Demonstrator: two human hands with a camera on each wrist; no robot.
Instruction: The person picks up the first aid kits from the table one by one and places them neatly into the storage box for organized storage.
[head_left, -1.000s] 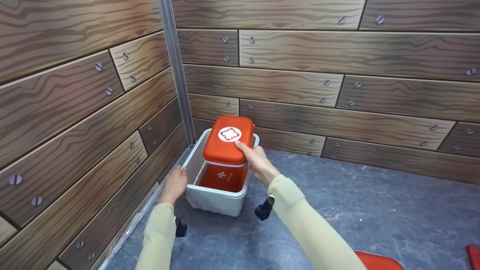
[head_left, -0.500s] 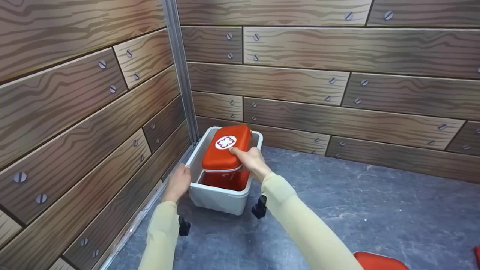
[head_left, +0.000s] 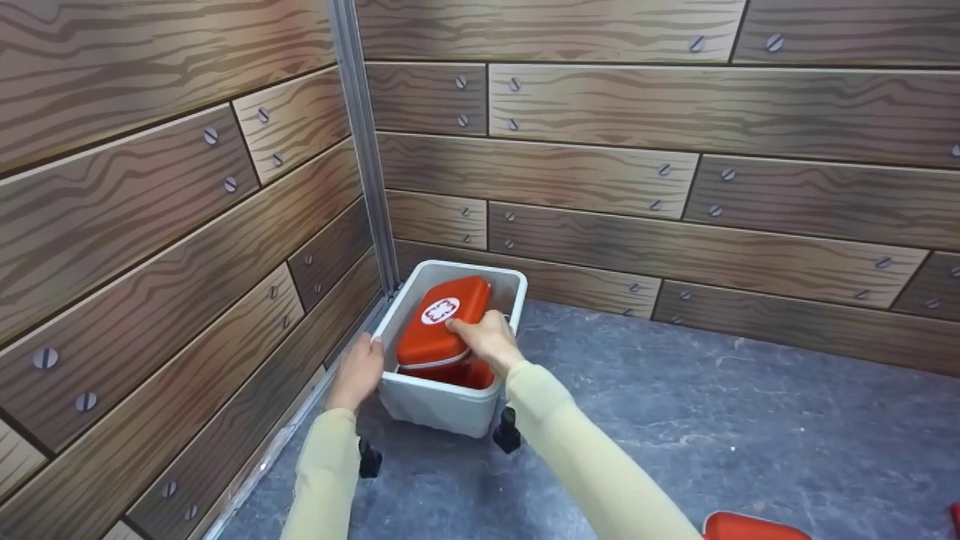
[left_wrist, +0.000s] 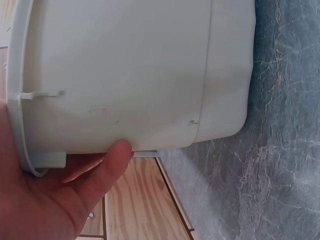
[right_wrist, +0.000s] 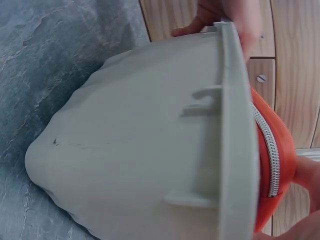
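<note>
A red zippered first aid kit (head_left: pixel 429 339) with a white round emblem sits tilted inside the light grey bin (head_left: pixel 439 409). My right hand (head_left: pixel 489 339) pinches its right side, thumb on top. Beneath it, another red first aid kit (head_left: pixel 480 376) partly shows in the bin. My left hand (head_left: pixel 358 373) grips the bin's front left corner by the rim; in the left wrist view my thumb (left_wrist: pixel 112 167) lies against the bin wall. In the right wrist view the held kit's zipper (right_wrist: pixel 270 150) stands above the rim (right_wrist: pixel 239 140). The bin's bottom is hidden.
The bin stands on a blue-grey marbled floor (head_left: pixel 637 405), in a corner between two wood-patterned walls (head_left: pixel 585 172) with a metal post (head_left: pixel 367 150). Another red case (head_left: pixel 754 525) lies at the bottom edge, and a red object (head_left: pixel 955 517) peeks in at far right.
My right hand has lowered the first aid kit from above the bin down into it, tilting it. My left hand has stayed on the bin's corner. The head view has shifted slightly.
</note>
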